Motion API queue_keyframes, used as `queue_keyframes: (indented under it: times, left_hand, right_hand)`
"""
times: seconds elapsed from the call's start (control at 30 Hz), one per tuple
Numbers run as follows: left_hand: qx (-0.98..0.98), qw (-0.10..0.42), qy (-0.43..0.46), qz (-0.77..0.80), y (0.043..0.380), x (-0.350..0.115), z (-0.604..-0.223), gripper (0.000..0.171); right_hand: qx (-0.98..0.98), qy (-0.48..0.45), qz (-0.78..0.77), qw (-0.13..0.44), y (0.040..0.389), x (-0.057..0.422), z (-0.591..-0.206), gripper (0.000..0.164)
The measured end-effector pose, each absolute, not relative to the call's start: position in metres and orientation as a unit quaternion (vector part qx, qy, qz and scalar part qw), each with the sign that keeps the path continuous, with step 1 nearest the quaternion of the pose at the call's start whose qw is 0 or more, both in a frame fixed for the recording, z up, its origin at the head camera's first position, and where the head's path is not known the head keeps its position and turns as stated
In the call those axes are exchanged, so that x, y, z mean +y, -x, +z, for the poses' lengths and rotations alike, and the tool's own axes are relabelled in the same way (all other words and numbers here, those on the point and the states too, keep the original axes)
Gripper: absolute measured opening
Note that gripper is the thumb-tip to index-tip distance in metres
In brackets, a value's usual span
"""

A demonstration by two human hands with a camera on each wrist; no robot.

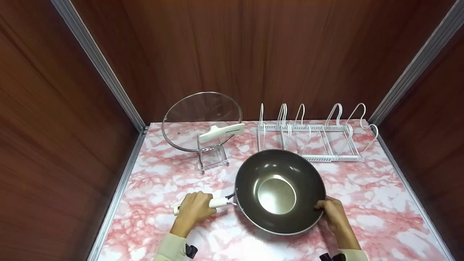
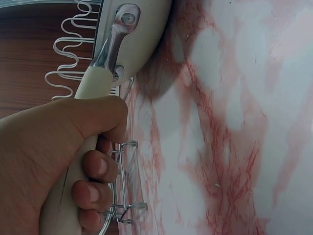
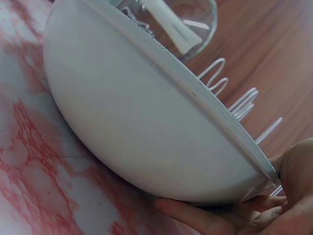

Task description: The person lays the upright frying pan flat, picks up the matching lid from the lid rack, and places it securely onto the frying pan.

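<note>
A deep wok [image 1: 277,192] with a dark inside and a cream outside [image 3: 137,107] is between my two hands. My left hand [image 1: 196,206] grips its cream handle [image 1: 219,202], with the fingers curled round it in the left wrist view. On the far side, my right hand [image 1: 332,212] holds the wok's right rim, thumb over the edge and fingers beneath the outer wall. In the left wrist view the wok throws a shadow on the tabletop beside it.
Behind the wok on the right stands a white wire rack [image 1: 315,127] with several looped dividers. At the back left, a glass lid [image 1: 188,116] with a cream handle leans upright in a small metal stand [image 1: 214,165]. Brown wood panels [image 1: 232,54] enclose the pink marbled table [image 1: 152,188].
</note>
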State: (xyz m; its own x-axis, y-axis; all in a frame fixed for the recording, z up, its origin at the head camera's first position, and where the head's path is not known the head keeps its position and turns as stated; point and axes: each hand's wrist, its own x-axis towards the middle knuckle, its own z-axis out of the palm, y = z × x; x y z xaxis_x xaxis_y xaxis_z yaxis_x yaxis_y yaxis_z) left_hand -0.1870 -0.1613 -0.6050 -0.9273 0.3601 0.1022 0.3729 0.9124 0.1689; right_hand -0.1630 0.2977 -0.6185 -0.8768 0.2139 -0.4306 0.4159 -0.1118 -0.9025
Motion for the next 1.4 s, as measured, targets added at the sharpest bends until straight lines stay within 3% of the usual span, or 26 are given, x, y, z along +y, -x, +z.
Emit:
queue_keyframes:
  times: [0.47, 0.83, 1.4]
  left_hand:
    - [-0.976, 0.036, 0.196, -0.085, 0.190, -0.159, -0.601, 0.033]
    - [-0.977, 0.044, 0.199, -0.061, 0.189, -0.158, -0.597, 0.036]
    - [-0.976, 0.074, 0.202, -0.038, 0.183, -0.156, -0.594, 0.035]
  right_hand:
    - [0.676, -0.220, -0.698, 0.084, 0.162, 0.302, -0.621, 0.046]
    - [0.714, -0.199, -0.663, 0.102, 0.160, 0.302, -0.623, 0.064]
    - [0.765, -0.195, -0.604, 0.106, 0.160, 0.304, -0.625, 0.061]
